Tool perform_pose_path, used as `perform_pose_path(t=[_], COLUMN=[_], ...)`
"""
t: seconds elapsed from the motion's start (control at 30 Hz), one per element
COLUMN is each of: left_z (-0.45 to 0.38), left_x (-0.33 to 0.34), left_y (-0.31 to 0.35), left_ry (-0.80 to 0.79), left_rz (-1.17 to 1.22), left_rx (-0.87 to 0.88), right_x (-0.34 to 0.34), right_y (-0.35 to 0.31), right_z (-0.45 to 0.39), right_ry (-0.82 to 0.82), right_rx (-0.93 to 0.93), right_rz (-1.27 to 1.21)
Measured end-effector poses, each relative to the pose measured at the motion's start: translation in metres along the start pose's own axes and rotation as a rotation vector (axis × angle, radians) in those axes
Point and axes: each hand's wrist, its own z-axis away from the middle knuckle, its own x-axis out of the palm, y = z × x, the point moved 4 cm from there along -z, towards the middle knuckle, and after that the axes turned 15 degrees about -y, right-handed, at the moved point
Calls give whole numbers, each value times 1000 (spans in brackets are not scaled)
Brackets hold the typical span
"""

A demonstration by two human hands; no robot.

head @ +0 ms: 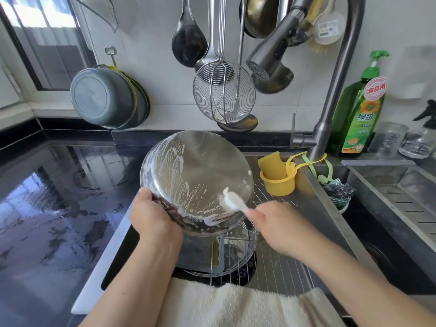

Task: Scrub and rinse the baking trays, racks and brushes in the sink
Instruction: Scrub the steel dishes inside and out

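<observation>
**Towel at the sink edge, soapy round tray being scrubbed above the basin**

Cream towel (236, 305) lies nearest, draped over the front lip of the sink (330, 201). Beyond it, two bare forearms reach forward over the basin.

The left hand (153, 215) grips the near-left rim of a round steel tray (195, 175), fingers curled round its edge, holding it tilted up so its flat face shows to the camera. White suds streak the left side and lower rim. The right hand (280, 223) is closed round the handle of a small white brush (232, 200), whose head touches the tray's lower right area.

Below the tray, a wire rack (278, 263) and what seems to be more steel ware sit in the basin. The faucet head (266, 60) hangs above; no water can be seen running.

To scrub well, the person would likely work the brush in overlapping strokes across the unsoaped middle and right side, keep the left grip firm since the wet rim looks slippery, and hold the tray low over the basin.

The tray's far side is hidden. The brush handle is mostly covered by the right hand, and the items beneath the tray are hard to tell apart.
</observation>
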Motion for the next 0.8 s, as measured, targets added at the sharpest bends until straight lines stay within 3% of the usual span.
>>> perform_pose_path(t=[0.07, 0.17, 0.33, 0.47, 0.63, 0.8], left_z=[0, -1, -2, 1, 4, 2], left_x=[-2, -3, -3, 3, 9, 4], left_y=[2, 2, 2, -1, -4, -5], left_ry=[17, 60, 50, -19, -70, -48], left_rz=[5, 11, 12, -10, -58, -69], left_rx=[-5, -37, -35, -24, -1, 3], right_x=[0, -20, -1, -22, 11, -11], right_y=[-2, 18, 13, 32, -12, 29], right_z=[-3, -10, -12, -20, -8, -23], right_ry=[-32, 50, -2, 123, 27, 107], right_rx=[6, 119, 32, 192, -26, 226], right_rz=[-59, -53, -71, -89, -71, -52])
